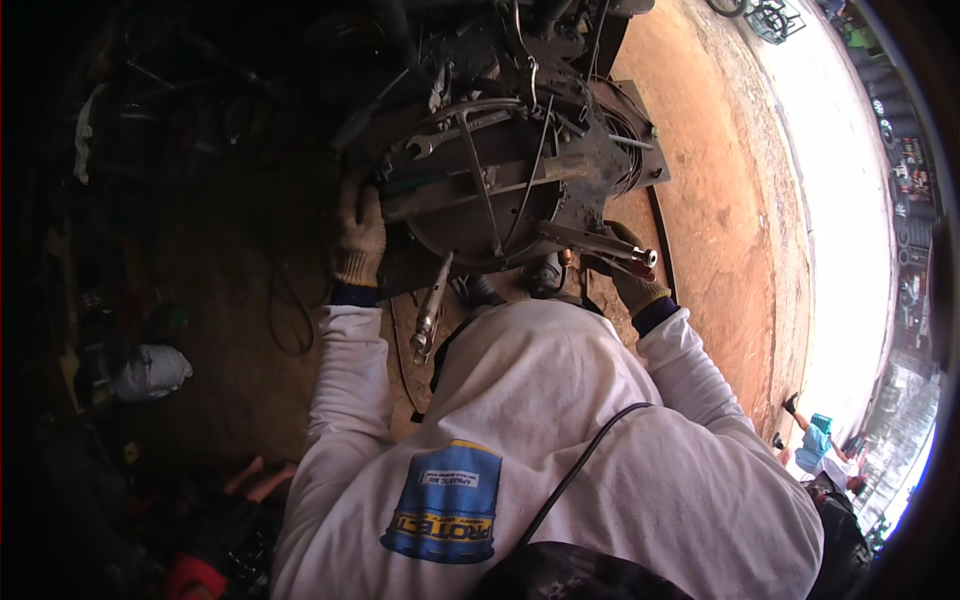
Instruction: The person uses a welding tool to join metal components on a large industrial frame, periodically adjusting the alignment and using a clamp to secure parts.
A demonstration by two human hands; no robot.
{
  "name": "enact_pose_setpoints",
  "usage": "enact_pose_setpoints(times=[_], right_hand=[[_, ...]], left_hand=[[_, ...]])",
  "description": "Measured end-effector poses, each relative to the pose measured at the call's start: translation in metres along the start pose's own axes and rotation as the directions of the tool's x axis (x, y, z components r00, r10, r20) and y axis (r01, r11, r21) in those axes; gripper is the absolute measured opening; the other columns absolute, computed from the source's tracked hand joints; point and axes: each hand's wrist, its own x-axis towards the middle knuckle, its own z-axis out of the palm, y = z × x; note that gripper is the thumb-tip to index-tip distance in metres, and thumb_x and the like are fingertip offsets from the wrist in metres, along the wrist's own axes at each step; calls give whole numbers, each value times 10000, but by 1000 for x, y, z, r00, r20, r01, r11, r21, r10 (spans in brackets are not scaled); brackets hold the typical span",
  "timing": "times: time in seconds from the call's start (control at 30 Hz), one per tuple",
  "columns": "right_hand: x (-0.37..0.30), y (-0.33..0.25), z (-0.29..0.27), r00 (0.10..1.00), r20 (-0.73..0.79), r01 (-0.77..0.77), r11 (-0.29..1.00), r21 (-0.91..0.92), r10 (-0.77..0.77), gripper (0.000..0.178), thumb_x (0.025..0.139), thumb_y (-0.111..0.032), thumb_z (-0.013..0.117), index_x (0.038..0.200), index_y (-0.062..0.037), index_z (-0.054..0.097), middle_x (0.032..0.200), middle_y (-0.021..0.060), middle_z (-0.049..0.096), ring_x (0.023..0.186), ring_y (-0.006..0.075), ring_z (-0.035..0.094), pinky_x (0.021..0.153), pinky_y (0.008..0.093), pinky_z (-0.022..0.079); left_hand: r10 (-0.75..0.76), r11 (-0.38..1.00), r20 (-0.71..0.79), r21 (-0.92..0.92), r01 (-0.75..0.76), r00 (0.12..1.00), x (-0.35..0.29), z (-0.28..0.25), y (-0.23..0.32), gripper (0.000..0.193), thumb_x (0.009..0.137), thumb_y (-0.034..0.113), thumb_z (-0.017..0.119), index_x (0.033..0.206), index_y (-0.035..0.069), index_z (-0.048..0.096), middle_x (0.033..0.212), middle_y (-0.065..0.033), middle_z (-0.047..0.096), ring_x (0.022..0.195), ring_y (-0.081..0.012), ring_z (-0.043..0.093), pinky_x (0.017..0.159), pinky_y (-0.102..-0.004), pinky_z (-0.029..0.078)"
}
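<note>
Head view showed the left hand (pixel 361 228) slightly curled beside the dark surface (pixel 450 222), the right hand (pixel 636 288) behind pliers (pixel 588 242), neither grip discernible.

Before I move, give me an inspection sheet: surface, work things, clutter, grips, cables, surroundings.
Surface: dark metal bench, crowded on top.
Work things: right pliers at the near right edge; left pliers at the near edge, between the grips.
Clutter: open-ended wrench, thin rod, wire coil.
Grips: left grip, gloved, at the left edge, contact unclear; right grip, gloved, by the right pliers, fingers partly hidden.
Cables: black cord across the shirt; dark loop on the floor at left, kind unclear.
Surroundings: person at lower right; left side deeply shadowed.
</note>
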Motion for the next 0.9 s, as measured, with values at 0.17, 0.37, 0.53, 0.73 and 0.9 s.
enact_pose_setpoints(times=[0.17,0.37,0.53,0.73,0.9], right_hand=[[-1,-8,6,1000,31,-1,1000,17,1,298,1091,-279,572,1230,-16,592,1108,72,674,990,188,694,865,342,574],[-2,-10,6,999,-25,-47,999,25,48,332,1088,-284,579,1268,-5,587,1141,95,679,1029,207,696,890,353,579],[-1,-8,3,998,-8,-56,996,72,57,332,1083,-262,588,1290,-2,579,1155,95,676,1028,201,698,890,345,586],[-4,-10,6,1000,0,-15,999,-31,15,267,1066,-140,574,1292,0,575,1155,84,673,1026,181,695,906,327,594],[-5,-12,5,999,41,-6,999,-38,8,256,1053,-105,574,1290,-11,581,1148,71,674,1032,170,693,892,310,597]], left_hand=[[43,999,-32,-23,-44,999,0,2,-4,323,1051,258,601,1308,75,669,1351,-107,674,1248,-247,610,1082,-357,436],[2,999,-10,-55,-3,1000,2,3,-4,313,1040,218,612,1298,53,676,1338,-97,685,1248,-236,612,1089,-349,438],[32,999,-22,-33,-33,999,2,4,-6,309,1042,196,612,1308,52,672,1342,-94,685,1247,-223,611,1093,-341,438],[28,997,-19,-67,-29,999,2,3,-6,309,1049,188,602,1314,44,666,1342,-98,684,1249,-218,608,1096,-343,441],[1,1000,-36,-7,-1,999,1,3,-4,304,1043,221,596,1311,100,675,1315,-114,698,1228,-262,632,1060,-370,472]])
